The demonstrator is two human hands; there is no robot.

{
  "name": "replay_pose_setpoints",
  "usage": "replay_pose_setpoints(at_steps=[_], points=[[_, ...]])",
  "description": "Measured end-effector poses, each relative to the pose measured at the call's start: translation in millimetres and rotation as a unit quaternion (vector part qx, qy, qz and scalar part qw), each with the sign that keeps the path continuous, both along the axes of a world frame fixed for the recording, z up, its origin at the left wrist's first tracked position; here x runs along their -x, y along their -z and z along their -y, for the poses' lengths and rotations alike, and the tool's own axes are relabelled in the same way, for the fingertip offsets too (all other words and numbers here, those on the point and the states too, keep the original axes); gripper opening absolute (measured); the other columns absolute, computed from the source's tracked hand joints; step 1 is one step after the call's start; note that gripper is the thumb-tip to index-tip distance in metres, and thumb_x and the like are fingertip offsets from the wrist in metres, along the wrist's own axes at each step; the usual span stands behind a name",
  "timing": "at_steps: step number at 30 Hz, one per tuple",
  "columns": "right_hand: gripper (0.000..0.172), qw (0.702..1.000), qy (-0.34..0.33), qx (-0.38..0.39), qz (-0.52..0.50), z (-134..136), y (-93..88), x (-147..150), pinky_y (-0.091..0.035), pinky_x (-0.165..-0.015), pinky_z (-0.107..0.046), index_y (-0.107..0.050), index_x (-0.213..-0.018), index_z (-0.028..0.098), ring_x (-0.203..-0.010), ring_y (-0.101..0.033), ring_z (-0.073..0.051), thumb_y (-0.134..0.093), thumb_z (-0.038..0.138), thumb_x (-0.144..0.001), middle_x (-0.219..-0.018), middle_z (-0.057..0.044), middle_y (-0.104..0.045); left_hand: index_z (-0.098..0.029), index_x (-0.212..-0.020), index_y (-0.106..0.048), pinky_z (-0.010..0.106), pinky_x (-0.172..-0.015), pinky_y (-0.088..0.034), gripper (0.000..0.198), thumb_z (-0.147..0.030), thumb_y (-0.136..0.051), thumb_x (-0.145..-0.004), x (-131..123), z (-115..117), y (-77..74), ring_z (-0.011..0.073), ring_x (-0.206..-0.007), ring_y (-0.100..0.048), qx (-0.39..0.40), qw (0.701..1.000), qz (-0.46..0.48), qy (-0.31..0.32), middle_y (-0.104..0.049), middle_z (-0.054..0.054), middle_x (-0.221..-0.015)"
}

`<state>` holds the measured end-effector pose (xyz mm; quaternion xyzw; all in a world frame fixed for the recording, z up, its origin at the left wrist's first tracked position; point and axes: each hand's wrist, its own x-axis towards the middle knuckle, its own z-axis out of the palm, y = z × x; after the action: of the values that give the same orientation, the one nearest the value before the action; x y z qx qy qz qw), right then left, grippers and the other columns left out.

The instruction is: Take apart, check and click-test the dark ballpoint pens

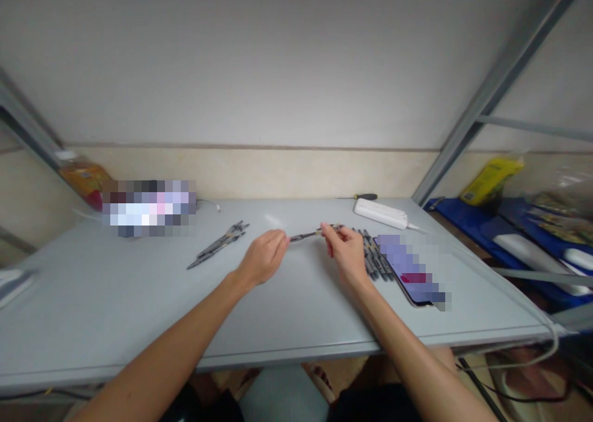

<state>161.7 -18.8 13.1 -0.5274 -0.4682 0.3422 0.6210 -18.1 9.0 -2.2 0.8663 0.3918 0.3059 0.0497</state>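
Observation:
My left hand (265,256) is closed around one end of a slim dark pen (303,235), just above the desk. My right hand (343,246) pinches the other end between thumb and fingers. A thinner stretch of the pen shows between the two hands; I cannot make out whether it is in one piece or pulled apart. Left of my left hand lies a loose bunch of grey pens (217,246). Beside my right hand, several more dark pens (380,262) lie side by side, partly covered by that hand.
A phone (405,274) lies right of the pens. Behind it are a white power strip (380,214) with a cable and a screwdriver (365,197). A bottle (86,178) and a blurred-out lit object (151,209) stand back left. Metal posts (456,144) frame the desk (139,304).

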Motion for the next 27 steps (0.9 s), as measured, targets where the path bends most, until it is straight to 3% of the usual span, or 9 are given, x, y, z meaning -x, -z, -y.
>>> replay_pose_setpoints(at_steps=[3, 7, 11, 15, 19, 27], points=[[0.032, 0.999, 0.022, -0.018, -0.045, -6.4, -4.3, -4.6, -0.035, -0.045, -0.021, -0.057, -0.064, 0.017, -0.053, -0.044, -0.012, -0.060, 0.048, -0.071, -0.057, 0.000, -0.050, -0.019, -0.074, -0.050, 0.030, -0.068, -0.037, 0.030, -0.029, -0.028, -0.092, -1.9, 1.1, 0.2, 0.0163, -0.069, -0.047, 0.029, 0.998, 0.020, 0.042, -0.051, 0.003, -0.071], [0.027, 0.989, -0.014, -0.010, -0.144, -13.2, -12.3, -3.2, -0.046, -0.059, -0.025, -0.060, -0.081, 0.017, -0.069, -0.055, -0.015, -0.053, 0.043, -0.074, -0.077, -0.005, -0.060, -0.019, -0.077, -0.053, 0.030, -0.069, -0.037, 0.027, -0.028, -0.031, -0.091, -6.4, 2.8, 1.4, 0.0165, -0.071, -0.047, 0.041, 0.996, 0.023, 0.074, -0.053, 0.004, -0.073], [0.024, 0.965, -0.071, 0.011, -0.253, -18.8, -23.3, 6.6, -0.048, -0.063, -0.028, -0.052, -0.075, 0.020, -0.065, -0.056, -0.015, -0.048, 0.044, -0.076, -0.066, -0.002, -0.058, -0.018, -0.076, -0.053, 0.030, -0.069, -0.037, 0.026, -0.028, -0.033, -0.091, -8.1, 5.7, -0.4, 0.0162, -0.071, -0.048, 0.045, 0.995, 0.022, 0.085, -0.053, 0.004, -0.072], [0.035, 0.940, -0.141, 0.015, -0.311, -23.1, -37.6, 13.0, -0.042, -0.049, -0.025, -0.043, -0.067, 0.022, -0.041, -0.039, -0.010, -0.041, 0.054, -0.080, -0.047, 0.007, -0.035, -0.019, -0.078, -0.053, 0.028, -0.068, -0.037, 0.021, -0.030, -0.039, -0.088, -7.8, 9.1, -2.0, 0.0153, -0.070, -0.048, 0.054, 0.992, 0.011, 0.112, -0.053, 0.003, -0.071], [0.049, 0.927, -0.194, 0.043, -0.319, -24.8, -51.7, 11.2, -0.020, -0.034, -0.020, -0.034, -0.057, 0.022, -0.034, -0.018, -0.007, -0.033, 0.067, -0.077, -0.044, 0.010, -0.019, -0.019, -0.078, -0.054, 0.027, -0.065, -0.037, 0.020, -0.036, -0.045, -0.084, -6.4, 8.3, -0.5, 0.0143, -0.064, -0.046, 0.077, 0.992, 0.010, 0.101, -0.049, 0.000, -0.066], [0.041, 0.903, -0.228, 0.090, -0.351, -22.8, -71.2, 8.6, -0.009, -0.031, -0.019, -0.024, -0.048, 0.022, -0.034, -0.005, -0.007, -0.028, 0.044, -0.082, -0.038, 0.009, -0.011, -0.019, -0.072, -0.052, 0.027, -0.062, -0.035, 0.027, -0.038, -0.040, -0.086, 1.0, -2.3, 1.0, 0.0144, -0.061, -0.046, 0.069, 0.997, 0.012, 0.024, -0.046, -0.001, -0.060]])
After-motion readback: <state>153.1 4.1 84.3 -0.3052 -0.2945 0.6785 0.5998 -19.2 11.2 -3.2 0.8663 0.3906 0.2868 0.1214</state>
